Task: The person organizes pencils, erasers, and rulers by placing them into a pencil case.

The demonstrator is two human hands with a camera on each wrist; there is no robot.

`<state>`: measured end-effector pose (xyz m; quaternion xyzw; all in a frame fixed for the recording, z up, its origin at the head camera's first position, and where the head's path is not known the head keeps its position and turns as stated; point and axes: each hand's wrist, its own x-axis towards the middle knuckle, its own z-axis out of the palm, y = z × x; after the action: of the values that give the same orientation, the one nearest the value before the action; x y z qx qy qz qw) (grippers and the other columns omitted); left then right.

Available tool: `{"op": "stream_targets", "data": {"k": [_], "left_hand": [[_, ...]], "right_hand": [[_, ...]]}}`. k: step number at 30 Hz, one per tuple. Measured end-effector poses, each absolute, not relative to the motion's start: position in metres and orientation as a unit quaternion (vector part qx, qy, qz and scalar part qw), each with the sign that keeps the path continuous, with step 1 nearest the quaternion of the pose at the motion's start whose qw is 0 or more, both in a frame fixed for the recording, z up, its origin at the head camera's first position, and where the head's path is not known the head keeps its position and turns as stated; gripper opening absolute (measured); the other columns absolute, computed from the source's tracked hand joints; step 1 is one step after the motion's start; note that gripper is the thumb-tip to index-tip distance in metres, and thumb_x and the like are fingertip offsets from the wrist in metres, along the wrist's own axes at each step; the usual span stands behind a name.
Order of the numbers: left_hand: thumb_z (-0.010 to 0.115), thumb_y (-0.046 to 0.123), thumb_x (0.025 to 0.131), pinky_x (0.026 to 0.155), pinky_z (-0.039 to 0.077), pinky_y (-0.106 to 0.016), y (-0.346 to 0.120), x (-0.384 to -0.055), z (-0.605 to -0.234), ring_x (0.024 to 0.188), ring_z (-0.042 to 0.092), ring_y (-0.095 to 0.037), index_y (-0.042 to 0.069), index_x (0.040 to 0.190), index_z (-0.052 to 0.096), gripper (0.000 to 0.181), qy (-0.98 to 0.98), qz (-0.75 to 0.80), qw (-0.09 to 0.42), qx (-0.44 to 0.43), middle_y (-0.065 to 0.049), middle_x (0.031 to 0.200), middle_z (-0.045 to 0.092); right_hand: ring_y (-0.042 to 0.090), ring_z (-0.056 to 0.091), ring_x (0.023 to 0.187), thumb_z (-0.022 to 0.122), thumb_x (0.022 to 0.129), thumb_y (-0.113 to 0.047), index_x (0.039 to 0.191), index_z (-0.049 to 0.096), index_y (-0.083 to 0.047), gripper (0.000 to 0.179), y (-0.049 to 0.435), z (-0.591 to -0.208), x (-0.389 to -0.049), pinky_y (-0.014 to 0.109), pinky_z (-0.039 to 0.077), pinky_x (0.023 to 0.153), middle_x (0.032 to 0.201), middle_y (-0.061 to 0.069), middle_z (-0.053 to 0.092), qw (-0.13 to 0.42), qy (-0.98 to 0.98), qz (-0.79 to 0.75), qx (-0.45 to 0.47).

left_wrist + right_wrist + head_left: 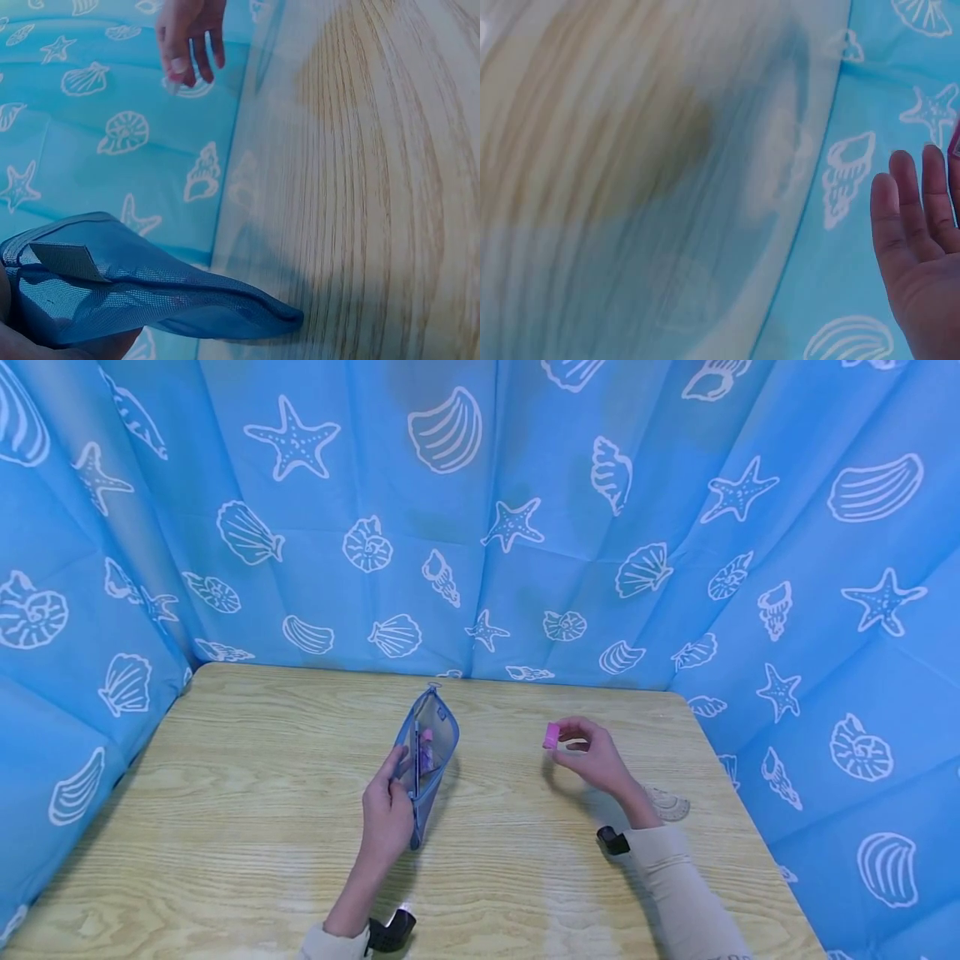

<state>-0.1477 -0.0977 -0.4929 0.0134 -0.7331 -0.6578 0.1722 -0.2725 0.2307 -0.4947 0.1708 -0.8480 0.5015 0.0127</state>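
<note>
My left hand (387, 814) grips a blue mesh zip pouch (446, 739) by its near left side, thumb and fingers curled round it. The pouch's mouth gapes upward, and pink and purple items (427, 752) show inside. In the left wrist view the pouch (150, 285) fills the lower left, with a small fabric tab on it. Over the right part of the table my right hand (598, 762) pinches a small pink block-like object (552, 736) between thumb and index finger. Only a sliver of that object (955, 142) enters the right wrist view, where the other fingers extend.
A clear protractor (670, 804) lies on the wooden table (247, 793), under and beside the right wrist. A blue curtain (450, 527) with white shells and starfish closes off the back and both sides. Black wrist cameras (392, 931) sit on both wrists.
</note>
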Motion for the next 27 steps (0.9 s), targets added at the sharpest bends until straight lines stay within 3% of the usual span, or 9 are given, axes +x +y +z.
{"op": "stream_targets", "data": {"k": [8, 11, 17, 21, 26, 27], "left_hand": [[0.034, -0.012, 0.096, 0.103, 0.047, -0.051, -0.096, -0.148, -0.493, 0.137, 0.049, -0.042, -0.012, 0.147, 0.043, 0.051, -0.747, -0.639, 0.184, 0.012, -0.026, 0.147, 0.053], [0.034, -0.012, 0.097, 0.098, 0.046, -0.049, -0.095, -0.148, -0.493, 0.138, 0.049, -0.041, -0.012, 0.148, 0.043, 0.052, -0.748, -0.639, 0.182, 0.010, -0.026, 0.147, 0.053], [0.035, -0.012, 0.096, 0.104, 0.045, -0.048, -0.094, -0.147, -0.492, 0.140, 0.046, -0.041, -0.011, 0.148, 0.043, 0.052, -0.753, -0.632, 0.182, 0.008, -0.030, 0.149, 0.048], [0.036, -0.013, 0.095, 0.089, 0.050, -0.037, -0.091, -0.146, -0.491, 0.110, 0.060, -0.039, -0.012, 0.147, 0.044, 0.052, -0.755, -0.629, 0.184, 0.002, -0.030, 0.149, 0.047], [0.037, -0.012, 0.095, 0.089, 0.050, -0.034, -0.087, -0.145, -0.490, 0.109, 0.060, -0.037, -0.013, 0.146, 0.044, 0.051, -0.759, -0.624, 0.182, -0.003, -0.031, 0.150, 0.046], [0.037, -0.012, 0.095, 0.092, 0.049, -0.036, -0.086, -0.145, -0.490, 0.117, 0.058, -0.036, -0.013, 0.146, 0.044, 0.051, -0.761, -0.622, 0.184, -0.003, -0.031, 0.150, 0.046]], "right_hand": [[0.026, 0.065, 0.105, 0.079, 0.085, -0.007, 0.122, 0.065, -0.004, 0.040, 0.204, -0.490, -0.264, 0.033, 0.058, 0.092, 0.113, 0.012, 0.069, 0.006, -0.843, 0.498, 0.203], [0.028, 0.066, 0.104, 0.080, 0.084, -0.009, 0.121, 0.065, -0.005, 0.040, 0.195, -0.486, -0.261, 0.038, 0.058, 0.093, 0.114, 0.011, 0.069, 0.002, -0.840, 0.498, 0.213], [0.032, 0.065, 0.107, 0.081, 0.084, -0.010, 0.122, 0.066, -0.006, 0.041, 0.177, -0.479, -0.258, 0.050, 0.055, 0.098, 0.116, 0.012, 0.068, -0.011, -0.835, 0.499, 0.230], [0.035, 0.065, 0.107, 0.083, 0.083, -0.012, 0.121, 0.067, -0.008, 0.042, 0.164, -0.474, -0.256, 0.054, 0.054, 0.098, 0.116, 0.010, 0.069, -0.013, -0.834, 0.495, 0.242], [0.039, 0.065, 0.107, 0.084, 0.081, -0.011, 0.120, 0.067, -0.009, 0.042, 0.149, -0.468, -0.253, 0.056, 0.055, 0.096, 0.116, 0.008, 0.069, -0.015, -0.835, 0.488, 0.254], [0.038, 0.065, 0.106, 0.084, 0.081, -0.012, 0.120, 0.067, -0.008, 0.043, 0.147, -0.466, -0.252, 0.056, 0.055, 0.095, 0.116, 0.008, 0.069, -0.013, -0.835, 0.485, 0.260]]}}
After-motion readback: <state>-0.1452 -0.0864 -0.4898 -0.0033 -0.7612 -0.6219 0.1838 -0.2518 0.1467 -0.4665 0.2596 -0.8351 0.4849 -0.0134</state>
